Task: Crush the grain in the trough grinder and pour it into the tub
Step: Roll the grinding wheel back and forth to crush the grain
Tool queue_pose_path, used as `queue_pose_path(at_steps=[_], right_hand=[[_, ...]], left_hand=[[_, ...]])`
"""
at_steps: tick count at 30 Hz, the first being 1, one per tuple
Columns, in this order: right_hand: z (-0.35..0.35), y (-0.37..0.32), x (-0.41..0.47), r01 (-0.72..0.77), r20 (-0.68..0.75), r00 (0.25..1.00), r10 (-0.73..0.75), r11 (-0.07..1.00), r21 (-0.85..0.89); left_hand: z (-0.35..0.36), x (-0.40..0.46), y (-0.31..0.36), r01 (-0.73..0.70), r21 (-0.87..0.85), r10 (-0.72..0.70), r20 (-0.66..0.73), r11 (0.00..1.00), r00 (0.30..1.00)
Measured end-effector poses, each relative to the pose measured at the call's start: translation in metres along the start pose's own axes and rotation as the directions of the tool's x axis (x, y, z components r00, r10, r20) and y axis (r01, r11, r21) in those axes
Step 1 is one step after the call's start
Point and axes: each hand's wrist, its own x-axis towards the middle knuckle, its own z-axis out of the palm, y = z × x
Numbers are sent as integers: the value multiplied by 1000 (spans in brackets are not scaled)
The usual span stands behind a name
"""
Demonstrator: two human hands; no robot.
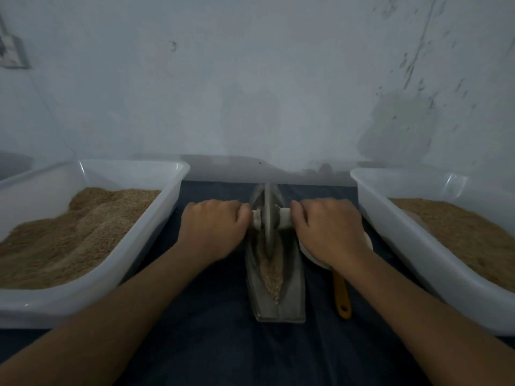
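Note:
A grey boat-shaped trough grinder (292, 299) lies lengthwise on the dark cloth in front of me, with tan grain (271, 274) along its groove. A thin grinding wheel (268, 218) stands upright in the groove at the far half, on a pale axle (283, 217). My left hand (214, 227) grips the axle's left end and my right hand (328, 229) grips its right end. The axle's ends are hidden inside the fists.
A white tub (156, 235) of brown grain stands at the left, and a second white tub (390, 227) of grain at the right. A white dish (309, 254) and an orange-handled tool (342, 299) lie under my right wrist. A pale wall stands close behind.

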Motion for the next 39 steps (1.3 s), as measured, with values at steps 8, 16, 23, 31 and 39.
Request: queue_pose_path(at_steps=[8, 16, 23, 31, 39], right_hand=[[15, -1, 55, -86, 185, 979, 90, 996, -30], [-1, -2, -15, 22, -48, 999, -22, 1000, -2], [-14, 0, -54, 131, -241, 968, -71, 961, 244], [5, 5, -12, 6, -63, 998, 4, 987, 159], [23, 5, 45, -93, 208, 973, 97, 995, -29]], left_hand=[[13, 60, -5, 35, 55, -43, 160, 998, 986], [-3, -17, -4, -21, -122, 17, -32, 992, 999], [-16, -67, -1, -81, -289, 30, -175, 954, 984], [-5, -10, 5, 55, -55, -58, -48, 997, 997], [7, 66, 4, 230, -75, -214, 177, 970, 961]])
